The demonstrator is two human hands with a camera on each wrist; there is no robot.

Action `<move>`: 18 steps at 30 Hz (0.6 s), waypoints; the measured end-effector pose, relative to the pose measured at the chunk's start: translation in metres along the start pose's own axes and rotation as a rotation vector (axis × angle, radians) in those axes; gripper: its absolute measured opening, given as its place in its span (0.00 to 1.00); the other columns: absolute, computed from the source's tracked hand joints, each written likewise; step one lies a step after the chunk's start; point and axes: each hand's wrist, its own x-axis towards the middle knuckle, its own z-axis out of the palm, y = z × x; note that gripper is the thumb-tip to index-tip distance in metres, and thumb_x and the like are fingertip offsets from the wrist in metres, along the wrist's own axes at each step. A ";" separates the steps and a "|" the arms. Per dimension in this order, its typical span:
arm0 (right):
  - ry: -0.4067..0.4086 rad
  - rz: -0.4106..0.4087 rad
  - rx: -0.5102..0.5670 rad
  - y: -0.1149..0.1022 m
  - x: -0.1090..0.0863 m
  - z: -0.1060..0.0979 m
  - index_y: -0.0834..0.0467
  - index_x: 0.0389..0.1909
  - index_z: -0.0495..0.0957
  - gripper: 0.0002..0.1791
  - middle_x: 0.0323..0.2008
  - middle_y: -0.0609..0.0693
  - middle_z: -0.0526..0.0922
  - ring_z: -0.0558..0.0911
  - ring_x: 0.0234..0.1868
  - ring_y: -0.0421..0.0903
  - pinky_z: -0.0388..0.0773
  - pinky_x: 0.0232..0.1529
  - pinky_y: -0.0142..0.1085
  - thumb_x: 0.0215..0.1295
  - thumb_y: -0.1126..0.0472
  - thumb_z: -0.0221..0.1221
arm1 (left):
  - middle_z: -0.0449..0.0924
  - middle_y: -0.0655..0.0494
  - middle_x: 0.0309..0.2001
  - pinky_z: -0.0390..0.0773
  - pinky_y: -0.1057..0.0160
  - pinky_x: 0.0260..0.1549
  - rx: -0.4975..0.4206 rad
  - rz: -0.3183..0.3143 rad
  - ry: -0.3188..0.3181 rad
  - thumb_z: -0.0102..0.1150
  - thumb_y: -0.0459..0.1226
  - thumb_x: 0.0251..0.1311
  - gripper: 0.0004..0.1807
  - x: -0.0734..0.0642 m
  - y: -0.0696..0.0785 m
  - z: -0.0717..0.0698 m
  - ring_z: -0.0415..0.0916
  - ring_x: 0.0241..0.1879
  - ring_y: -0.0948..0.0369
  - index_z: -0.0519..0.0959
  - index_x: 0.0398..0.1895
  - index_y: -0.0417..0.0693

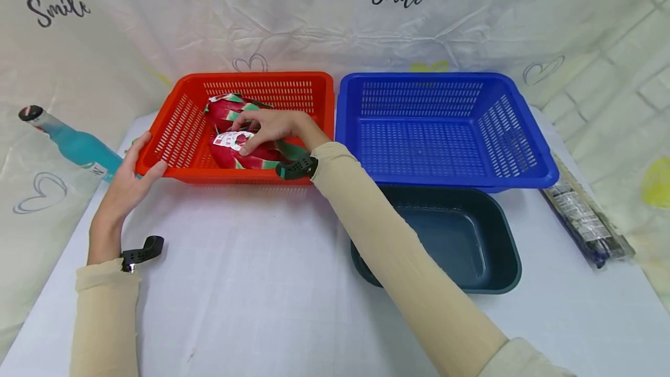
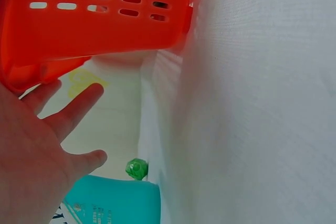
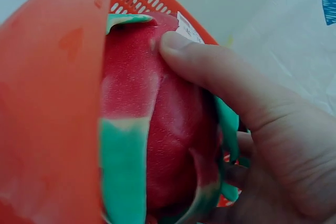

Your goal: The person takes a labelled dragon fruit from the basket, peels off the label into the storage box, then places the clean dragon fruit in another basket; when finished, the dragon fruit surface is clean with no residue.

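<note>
Two dragon fruits lie in the red plastic basket (image 1: 241, 178). My right hand (image 1: 277, 125) reaches into it and grips the front dragon fruit (image 3: 170, 124), red with green scales and a white label. My thumb presses its skin near the label, and the fingers go round the far side, partly hidden. Behind it rests the other dragon fruit (image 1: 222, 110). At the basket's front left corner, my left hand (image 1: 127, 182) holds the rim, the thumb over the front edge. In the left wrist view the other fingers (image 2: 79, 111) spread out below the rim.
A blue basket (image 1: 419, 182) stands right beside the red one, with a dark green tub (image 1: 502, 284) in front of it. A turquoise bottle (image 1: 86, 147) is left of my left hand. A clear-wrapped package (image 1: 583, 214) lies at the far right.
</note>
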 end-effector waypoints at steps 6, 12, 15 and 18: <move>-0.012 0.006 -0.004 -0.002 0.002 0.000 0.41 0.64 0.64 0.37 0.65 0.50 0.65 0.64 0.65 0.44 0.76 0.57 0.36 0.54 0.45 0.67 | 0.46 0.43 0.77 0.67 0.89 0.34 0.001 -0.005 0.002 0.50 0.51 0.67 0.42 -0.001 0.000 -0.001 0.49 0.69 0.44 0.38 0.77 0.72; -0.063 0.044 0.002 -0.002 0.003 0.002 0.39 0.68 0.58 0.41 0.68 0.49 0.59 0.60 0.67 0.44 0.74 0.59 0.35 0.54 0.46 0.66 | 0.46 0.44 0.76 0.68 0.89 0.34 -0.008 0.000 0.004 0.50 0.50 0.67 0.42 -0.001 -0.001 -0.001 0.49 0.69 0.45 0.39 0.77 0.71; -0.079 0.053 -0.007 -0.001 0.003 0.004 0.38 0.70 0.53 0.46 0.70 0.46 0.54 0.56 0.69 0.43 0.71 0.63 0.36 0.53 0.48 0.68 | 0.47 0.44 0.76 0.68 0.89 0.35 -0.006 0.003 0.004 0.50 0.50 0.67 0.42 0.000 -0.001 -0.001 0.50 0.69 0.45 0.38 0.77 0.70; -0.083 0.053 -0.010 0.001 0.003 0.004 0.38 0.70 0.52 0.47 0.71 0.45 0.51 0.55 0.70 0.42 0.67 0.66 0.36 0.53 0.49 0.68 | 0.46 0.44 0.76 0.67 0.89 0.35 -0.001 0.004 0.003 0.50 0.50 0.67 0.42 0.000 -0.002 -0.001 0.49 0.69 0.45 0.38 0.77 0.70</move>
